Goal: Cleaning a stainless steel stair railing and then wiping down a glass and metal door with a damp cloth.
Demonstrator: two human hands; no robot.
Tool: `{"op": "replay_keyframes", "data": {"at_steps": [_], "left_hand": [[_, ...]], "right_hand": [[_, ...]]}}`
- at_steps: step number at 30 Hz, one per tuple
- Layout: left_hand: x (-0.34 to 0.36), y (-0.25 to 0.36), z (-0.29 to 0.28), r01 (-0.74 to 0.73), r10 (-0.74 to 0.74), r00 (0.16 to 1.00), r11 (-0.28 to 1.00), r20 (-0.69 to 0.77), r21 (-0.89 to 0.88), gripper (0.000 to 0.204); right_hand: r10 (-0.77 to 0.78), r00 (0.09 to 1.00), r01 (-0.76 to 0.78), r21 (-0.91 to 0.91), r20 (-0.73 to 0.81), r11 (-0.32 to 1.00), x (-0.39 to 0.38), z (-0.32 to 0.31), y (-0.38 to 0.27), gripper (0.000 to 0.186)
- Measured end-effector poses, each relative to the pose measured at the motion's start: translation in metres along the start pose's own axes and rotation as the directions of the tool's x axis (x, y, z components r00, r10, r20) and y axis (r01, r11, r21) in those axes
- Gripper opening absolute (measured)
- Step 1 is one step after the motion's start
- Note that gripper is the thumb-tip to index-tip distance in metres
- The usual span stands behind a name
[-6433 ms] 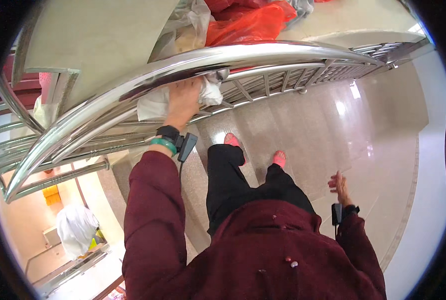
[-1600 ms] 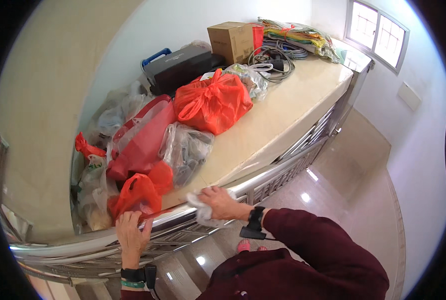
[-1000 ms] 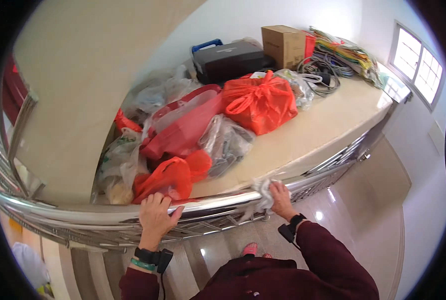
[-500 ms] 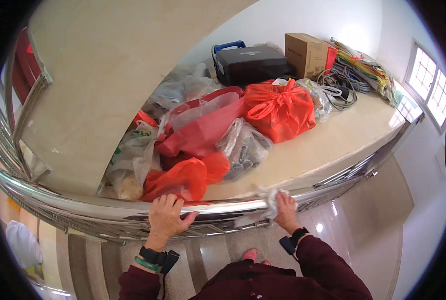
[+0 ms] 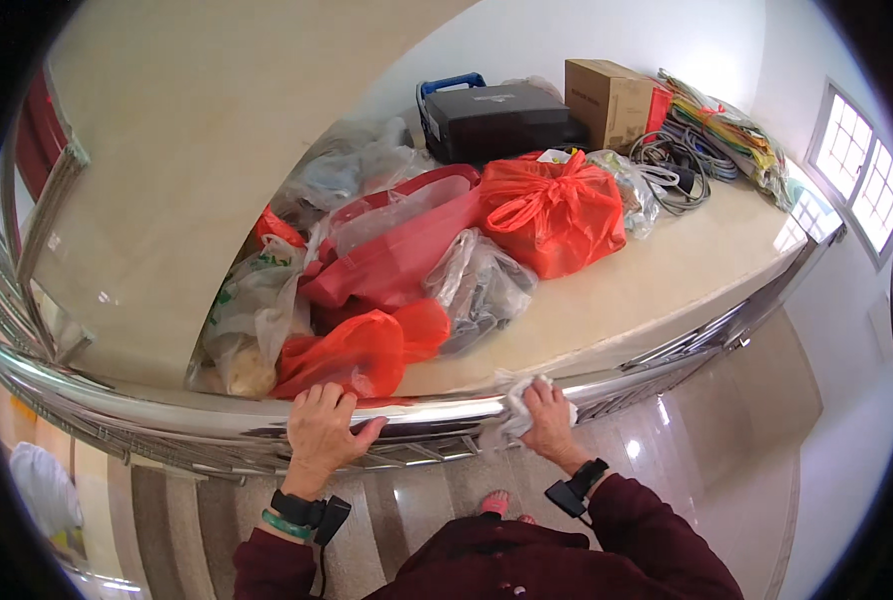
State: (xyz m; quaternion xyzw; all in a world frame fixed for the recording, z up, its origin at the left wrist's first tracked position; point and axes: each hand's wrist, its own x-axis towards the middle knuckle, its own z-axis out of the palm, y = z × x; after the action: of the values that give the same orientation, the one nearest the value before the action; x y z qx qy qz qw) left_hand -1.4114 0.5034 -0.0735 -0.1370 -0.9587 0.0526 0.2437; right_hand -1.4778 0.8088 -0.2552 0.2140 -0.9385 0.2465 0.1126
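1. Leftmost, a polished metal handrail [image 5: 167,411] sweeps in from the left side and curves across the scene to the far right, with metal bars beneath it; at the near left, lower down, hangs some white fabric [image 5: 45,490].
2. Next along, a clear bag [image 5: 237,345] and a bright red bag [image 5: 352,358] lie on the pale ledge [image 5: 607,320] just beyond the rail.
3. Just on the near side of the bright red bag, the left hand [image 5: 325,432] rests on the rail, fingers bent over its top and thumb spread to the right; whether it clasps the metal tightly, I cannot tell. A green bracelet [image 5: 287,525] circles that wrist.
4. Farther back stand a dark red container [image 5: 397,245] and a black case [image 5: 507,125], with a knotted red bag [image 5: 557,215] on the case's near side.
5. To the right of the left hand and well apart from it, the right hand [image 5: 550,415] grasps a crumpled white cloth [image 5: 513,416]. The cloth lies beneath the fingers and spills out to their left, touching the handrail.
6. At the far right sit a cardboard box [image 5: 607,105], coiled cables [image 5: 682,170] and bundled sacks [image 5: 732,135], near a barred window [image 5: 857,165].
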Motion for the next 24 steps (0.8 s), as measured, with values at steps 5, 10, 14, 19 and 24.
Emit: {"op": "replay_keyframes", "data": {"at_steps": [5, 10, 14, 19, 24], "left_hand": [[0.000, 0.002, 0.002, -0.008, 0.008, 1.000, 1.000, 0.007, 0.008, 0.034], [0.005, 0.006, 0.005, -0.013, 0.014, 0.999, 1.000, -0.036, 0.027, 0.034], [0.001, 0.002, 0.003, -0.006, 0.008, 0.998, 0.999, -0.055, 0.047, 0.036], [0.005, 0.003, 0.006, 0.020, -0.020, 0.999, 1.000, -0.032, 0.013, 0.033], [0.002, 0.002, 0.006, 0.017, -0.016, 0.999, 1.000, -0.027, 0.015, 0.033]], "right_hand": [[0.101, 0.995, -0.103, -0.073, -0.026, 0.992, -0.008, 0.007, 0.034, 0.059], [0.261, 0.965, -0.254, -0.154, 0.021, 0.955, -0.025, 0.012, 0.127, 0.057], [0.378, 0.920, -0.343, -0.258, 0.102, 0.903, -0.010, 0.006, 0.093, 0.061], [0.058, 0.998, -0.060, -0.085, -0.016, 0.995, -0.001, 0.005, 0.037, 0.052], [-0.027, 0.999, 0.026, 0.025, 0.019, 0.999, 0.012, -0.005, -0.006, 0.050]]}}
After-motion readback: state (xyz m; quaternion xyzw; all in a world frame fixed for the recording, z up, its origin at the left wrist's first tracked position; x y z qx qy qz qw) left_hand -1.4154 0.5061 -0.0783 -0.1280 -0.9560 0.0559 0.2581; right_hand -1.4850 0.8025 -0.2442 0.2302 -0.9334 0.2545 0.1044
